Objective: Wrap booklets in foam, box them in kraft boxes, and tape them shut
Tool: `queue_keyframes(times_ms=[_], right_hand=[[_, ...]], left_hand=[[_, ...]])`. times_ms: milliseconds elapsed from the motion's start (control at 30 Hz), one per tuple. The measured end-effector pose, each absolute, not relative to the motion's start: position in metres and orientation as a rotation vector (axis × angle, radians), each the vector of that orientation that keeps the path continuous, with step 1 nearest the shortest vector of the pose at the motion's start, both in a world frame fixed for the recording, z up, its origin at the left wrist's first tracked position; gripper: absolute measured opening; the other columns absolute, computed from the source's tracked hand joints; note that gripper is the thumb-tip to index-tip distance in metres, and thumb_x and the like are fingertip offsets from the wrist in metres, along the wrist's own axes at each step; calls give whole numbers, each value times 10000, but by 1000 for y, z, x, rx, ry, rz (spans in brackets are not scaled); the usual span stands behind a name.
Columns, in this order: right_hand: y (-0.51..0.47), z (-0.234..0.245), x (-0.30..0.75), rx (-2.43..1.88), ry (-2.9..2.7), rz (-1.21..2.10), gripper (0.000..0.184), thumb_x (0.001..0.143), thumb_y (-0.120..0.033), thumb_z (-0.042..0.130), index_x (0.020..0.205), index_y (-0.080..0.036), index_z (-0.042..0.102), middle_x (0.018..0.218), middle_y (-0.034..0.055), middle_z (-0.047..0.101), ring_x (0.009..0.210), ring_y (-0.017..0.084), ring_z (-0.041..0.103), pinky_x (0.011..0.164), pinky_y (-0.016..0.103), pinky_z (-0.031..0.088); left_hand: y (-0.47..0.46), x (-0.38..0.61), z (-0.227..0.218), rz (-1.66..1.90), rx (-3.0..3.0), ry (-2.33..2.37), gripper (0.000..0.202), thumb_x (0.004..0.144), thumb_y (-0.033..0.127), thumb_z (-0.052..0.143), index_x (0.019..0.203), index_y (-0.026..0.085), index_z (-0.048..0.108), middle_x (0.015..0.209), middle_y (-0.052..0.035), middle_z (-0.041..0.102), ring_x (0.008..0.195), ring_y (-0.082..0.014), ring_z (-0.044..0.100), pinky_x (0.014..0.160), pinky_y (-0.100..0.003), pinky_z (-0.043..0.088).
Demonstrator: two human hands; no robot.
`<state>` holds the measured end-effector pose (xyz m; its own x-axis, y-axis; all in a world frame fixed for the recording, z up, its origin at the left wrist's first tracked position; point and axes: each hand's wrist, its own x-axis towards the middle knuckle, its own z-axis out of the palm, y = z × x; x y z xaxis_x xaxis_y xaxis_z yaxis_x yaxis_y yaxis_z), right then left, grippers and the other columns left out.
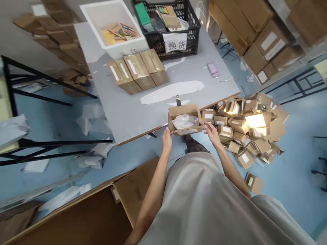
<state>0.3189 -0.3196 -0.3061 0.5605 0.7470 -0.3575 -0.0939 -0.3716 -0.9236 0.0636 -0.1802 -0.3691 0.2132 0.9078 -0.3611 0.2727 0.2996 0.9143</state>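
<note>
An opened cardboard box (176, 111) sits at the table's near edge with its top flaps up. Inside it lies a white, plastic-wrapped item (185, 121); what the wrapping holds is hidden. My left hand (167, 140) grips the box's near left corner, fingers closed on the cardboard. At the near right corner, my right hand (211, 132) pinches the flap between thumb and fingers. Just beyond the box, a yellow and black box cutter (178, 100) rests on the table.
The grey table (120, 112) bears a row of taped cartons (141, 73), a white foam bin (112, 27), a black crate (176, 41) and a phone (213, 69) on a cable. Many small boxes (240, 126) are heaped on the floor at right. A large open carton (138, 187) stands at my left.
</note>
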Motion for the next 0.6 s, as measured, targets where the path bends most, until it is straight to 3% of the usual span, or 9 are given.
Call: queue_keyframes(times_ms=[133,367,600], right_hand=[[-396,-303,329,-1766,-368,928,704,861,-790,778,1305,-244,785,1445,149,800,1230,324,781,924,451,708],[-476,-309,346,-1772,-154,782,683,826,-793,774,1213,-230,799,1448,166,794,1384,359,720,1011,505,688],[-539,-321,407,-1696,105,588,649,814,-774,747,1124,-207,813,1358,147,810,1276,318,746,965,455,693]], left_hand=[[-227,95,-360,535,1181,1281,665,1118,711,430,1380,178,730,1561,-194,695,1516,-337,639,1278,-539,542],[-269,140,-340,419,1409,1075,563,1120,638,492,1387,221,759,1561,-159,721,1521,-332,636,1354,-524,446],[-295,232,-321,229,1575,783,576,1107,639,525,1369,202,793,1580,-165,716,1539,-321,630,1350,-495,447]])
